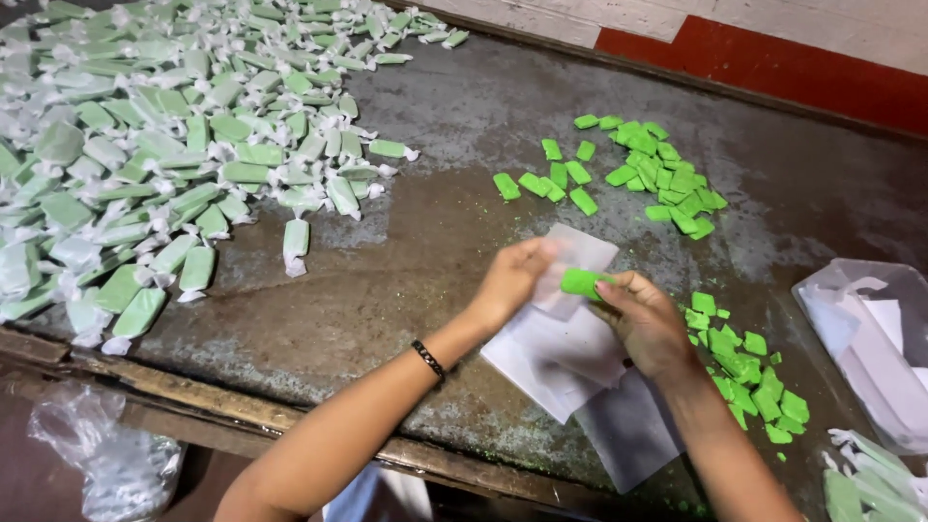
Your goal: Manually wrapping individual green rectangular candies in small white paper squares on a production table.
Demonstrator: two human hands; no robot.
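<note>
Worn metal table (435, 251) — right hand (646, 324) pinching green candy block (583, 282), left hand (507, 280) gripping translucent wrapper sheet (580, 253) just behind it, wrapper stack (556, 362) beneath, wrapped candies (164, 145) far left — unwrapped blocks (643, 169) beyond.

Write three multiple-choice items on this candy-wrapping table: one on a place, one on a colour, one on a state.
1. Where does the pile of wrapped candies lie on the table?
A. far right corner
B. left side
C. under the hands

2. What colour are the unwrapped pieces?
A. red
B. white
C. bright green

3. What does the right hand hold?
A. one green piece against a sheet
B. nothing
C. a plastic bag

Key: 1 B, the twisted clear-wrapped candies fill the table's left part. 2 C, the loose blocks at upper right and lower right are bright green. 3 A, its fingers pinch a green piece on the translucent wrapper sheet, which the left hand also holds above the stack of sheets.
</note>
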